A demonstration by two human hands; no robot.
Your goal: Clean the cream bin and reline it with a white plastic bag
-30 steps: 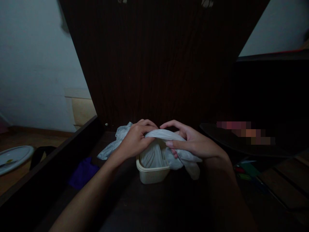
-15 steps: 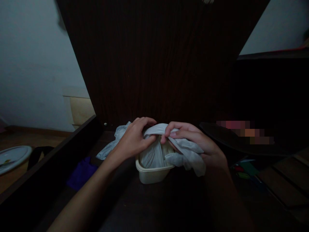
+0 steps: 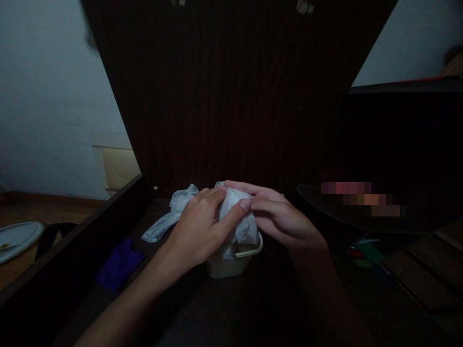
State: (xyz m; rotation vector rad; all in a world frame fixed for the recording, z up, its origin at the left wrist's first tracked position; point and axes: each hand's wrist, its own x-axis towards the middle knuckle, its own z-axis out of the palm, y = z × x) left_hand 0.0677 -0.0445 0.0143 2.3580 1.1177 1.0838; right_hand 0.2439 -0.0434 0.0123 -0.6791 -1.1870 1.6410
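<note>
Dark desk: left hand [image 3: 202, 227] clasps a bag [image 3: 239, 222] bunched in a tub [image 3: 231, 265], right hand [image 3: 280, 218] flat against it, grip unclear; likely light, soft, slippery, best pinched at its gathered top.

Bare forearms, sleeveless to the frame edge — left hand [image 3: 197, 231], right hand [image 3: 280, 219], short nails

The left hand [image 3: 197, 231] covered much of the crumpled white bag [image 3: 237, 214] and the near rim of the cream basket [image 3: 231, 264], so the basket's contents were hidden. The right hand [image 3: 280, 218] had its palm side behind the bag, so its grip could not be told. Right of that hand a pixelated patch [image 3: 361, 198] blurred what lay there, and far left of the left hand the picture's edge cut off a white plate [image 3: 16, 237].
</note>
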